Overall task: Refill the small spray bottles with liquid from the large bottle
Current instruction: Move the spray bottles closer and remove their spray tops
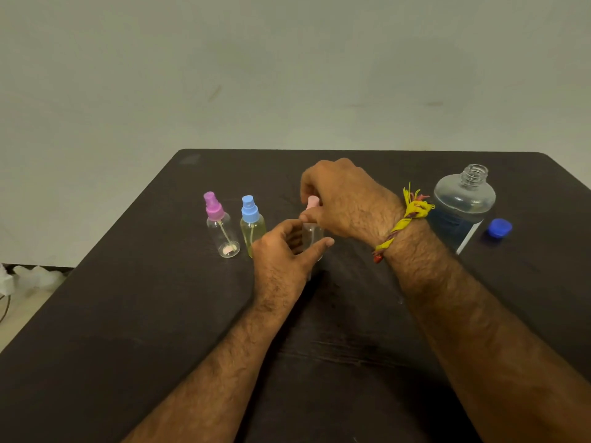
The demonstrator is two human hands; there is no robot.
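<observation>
Right hand (pixel 343 199) on pink-capped spray bottle (pixel 311 233)

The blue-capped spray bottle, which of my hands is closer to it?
Left. The left hand sits just right of the blue-capped spray bottle, nearly beside it. The right hand is farther right, its fingers on the pink spray top.
</observation>
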